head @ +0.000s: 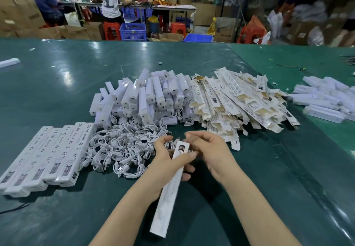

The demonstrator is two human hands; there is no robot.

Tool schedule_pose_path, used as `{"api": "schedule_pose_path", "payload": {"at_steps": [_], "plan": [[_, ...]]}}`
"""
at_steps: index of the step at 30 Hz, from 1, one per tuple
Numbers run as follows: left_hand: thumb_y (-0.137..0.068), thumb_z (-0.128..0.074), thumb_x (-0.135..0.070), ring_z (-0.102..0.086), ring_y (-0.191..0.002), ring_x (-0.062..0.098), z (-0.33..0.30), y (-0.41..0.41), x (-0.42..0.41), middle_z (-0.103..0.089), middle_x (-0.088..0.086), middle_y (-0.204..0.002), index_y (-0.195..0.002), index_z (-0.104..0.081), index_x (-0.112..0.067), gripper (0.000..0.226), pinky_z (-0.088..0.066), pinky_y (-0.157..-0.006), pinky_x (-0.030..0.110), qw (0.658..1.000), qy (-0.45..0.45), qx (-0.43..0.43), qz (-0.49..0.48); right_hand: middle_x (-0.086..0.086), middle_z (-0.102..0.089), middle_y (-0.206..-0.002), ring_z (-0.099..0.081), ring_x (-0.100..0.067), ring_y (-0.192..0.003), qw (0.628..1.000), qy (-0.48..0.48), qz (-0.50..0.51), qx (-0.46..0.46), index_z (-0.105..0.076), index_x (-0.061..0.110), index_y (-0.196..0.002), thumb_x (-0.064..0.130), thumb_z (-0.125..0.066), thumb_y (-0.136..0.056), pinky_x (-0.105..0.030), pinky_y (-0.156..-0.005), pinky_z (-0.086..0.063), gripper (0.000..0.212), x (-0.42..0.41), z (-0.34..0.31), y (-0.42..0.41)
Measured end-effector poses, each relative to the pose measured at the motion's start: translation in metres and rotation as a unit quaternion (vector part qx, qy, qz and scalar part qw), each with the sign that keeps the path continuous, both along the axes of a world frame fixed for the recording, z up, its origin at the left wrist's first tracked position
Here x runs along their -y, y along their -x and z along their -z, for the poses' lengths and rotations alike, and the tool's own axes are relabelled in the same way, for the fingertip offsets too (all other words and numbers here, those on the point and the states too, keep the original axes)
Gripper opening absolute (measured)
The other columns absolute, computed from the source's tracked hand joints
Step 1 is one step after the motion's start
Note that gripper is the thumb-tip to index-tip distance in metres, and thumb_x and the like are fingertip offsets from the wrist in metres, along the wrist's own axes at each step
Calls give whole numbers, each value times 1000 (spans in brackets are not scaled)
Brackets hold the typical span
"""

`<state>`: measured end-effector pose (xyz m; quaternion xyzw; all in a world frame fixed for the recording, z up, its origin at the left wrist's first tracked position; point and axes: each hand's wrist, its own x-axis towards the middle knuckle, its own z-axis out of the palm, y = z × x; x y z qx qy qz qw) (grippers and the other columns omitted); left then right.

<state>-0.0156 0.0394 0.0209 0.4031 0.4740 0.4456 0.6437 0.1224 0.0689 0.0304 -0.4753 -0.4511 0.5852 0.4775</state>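
On the table, packed boxes at 9 o'clock read "CE FC RoHS". At 6, the left hand grips a long box near its top. It looks light, thin card, likely crushable, best held by its edges. The right hand curls at its top end; grip unclear.

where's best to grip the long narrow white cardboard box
Grip the long narrow white cardboard box round its slim sides just below the far end, from the left, as the left hand does. It is thin enough to encircle, leaving that end clear for the right hand.
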Motion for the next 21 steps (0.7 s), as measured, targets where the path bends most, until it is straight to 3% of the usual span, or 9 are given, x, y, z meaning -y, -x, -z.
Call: {"api": "schedule_pose_path", "payload": {"at_steps": [3, 6, 8, 10, 13, 17, 19, 21], "plan": [[-76, -81, -15, -71, -66, 18, -5, 1, 1, -66, 12, -94, -121, -39, -16, 61, -57, -58, 26, 996, 27, 71, -53, 3, -75, -92, -67, -8, -70, 998, 4, 31, -56, -72, 22, -95, 15, -62, -92, -19, -63, -47, 12, -6, -4, -15], [-73, -74, -32, -74, -79, 29, -9, 4, -1, -73, 12, -92, -120, -54, 0, 60, -59, -60, 29, 985, 54, 162, -38, 5, -73, -107, -68, -9, -91, 998, -10, -67, 8, -72, 31, -107, 43, -66, -82, -32, -83, -49, 29, -2, -3, -17], [-80, -65, -40, -74, -89, 32, -10, 8, -1, -74, 15, -102, -115, -65, -1, 53, -60, -64, 33, 982, 65, 177, -15, -1, -73, -109, -66, -14, -92, 992, -6, -122, 16, -72, 35, -106, 40, -68, -84, -36, -86, -51, 23, 2, -1, -7], [-84, -57, -49, -74, -88, 27, -11, 10, 1, -74, 17, -104, -102, -76, -9, 47, -60, -62, 32, 989, 75, 129, 9, -1, -73, -105, -66, -10, -84, 993, -16, -119, 7, -73, 36, -104, 31, -69, -87, -26, -74, -54, 18, 6, 0, 1], [-92, -49, -56, -72, -68, 19, -11, 9, 3, -75, 14, -87, -91, -79, -7, 57, -57, -54, 27, 993, 93, 68, 26, 8, -73, -88, -59, -3, -65, 994, -33, -103, 17, -74, 34, -99, 31, -72, -85, -17, -65, -49, 15, 9, 1, 3], [-93, -56, -50, -71, -72, 23, -21, 2, 6, -70, 16, -96, -112, -65, -4, 51, -60, -63, 35, 995, 79, 43, 39, 3, -75, -94, -67, -6, -78, 997, -41, -59, 17, -75, 31, -94, 21, -68, -89, -21, -71, -50, 13, 8, 2, 4], [-93, -64, -39, -71, -79, 17, -26, 2, 9, -66, 12, -110, -115, -54, -13, 37, -60, -67, 34, 997, 33, -43, 52, 4, -75, -91, -68, -7, -78, 999, -44, -19, 5, -75, 29, -91, 18, -67, -90, -20, -67, -52, 13, 4, -2, 7], [-92, -66, -32, -69, -80, 10, -33, 9, 14, -64, 7, -110, -113, -50, -21, 28, -60, -66, 29, 986, -27, -159, 34, 7, -75, -90, -68, -5, -78, 998, -63, 9, 7, -73, 29, -92, 23, -67, -90, -17, -64, -52, 9, 1, -7, 13]]}}
